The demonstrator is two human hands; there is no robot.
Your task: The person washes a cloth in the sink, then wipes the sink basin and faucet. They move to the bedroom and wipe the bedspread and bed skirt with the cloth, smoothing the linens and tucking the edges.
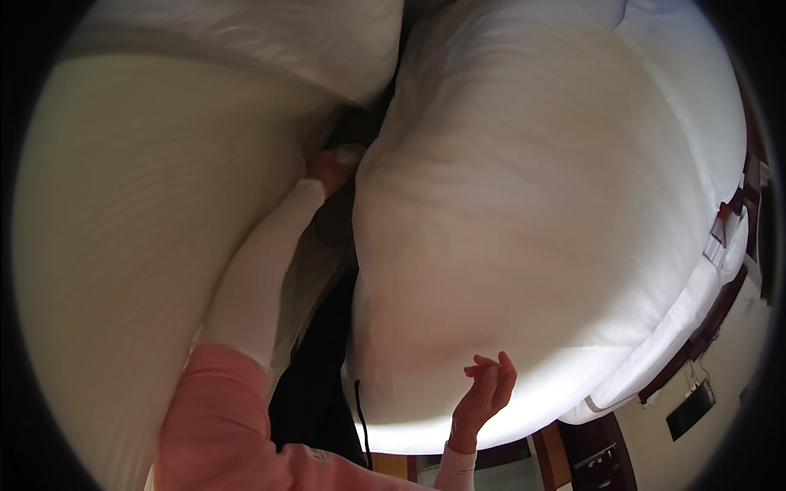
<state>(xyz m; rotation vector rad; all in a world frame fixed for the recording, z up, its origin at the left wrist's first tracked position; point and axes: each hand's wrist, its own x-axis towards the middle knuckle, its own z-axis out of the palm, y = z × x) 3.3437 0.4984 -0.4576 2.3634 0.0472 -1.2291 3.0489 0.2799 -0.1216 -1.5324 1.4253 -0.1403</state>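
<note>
My left hand (331,169) reaches into the dark gap between two large pale fabric masses. A small whitish patch shows at its fingers, too blurred to tell whether it is held. On the left side hangs or lies a broad cream fabric surface (135,184), close beside my left arm. To the right bulges white bedding (522,184), with soft folds across it. My right hand (482,393) is raised in front of the near part of this bedding, fingers partly curled and apart, with nothing in it. Contact between that hand and the bedding cannot be made out.
Another white fabric fold (233,30) overhangs the gap at the top. A black cord (362,417) dangles near my body. At the right rim are a beige wall (651,423), a dark flat device (691,411) with cables, and dark wooden furniture (592,457).
</note>
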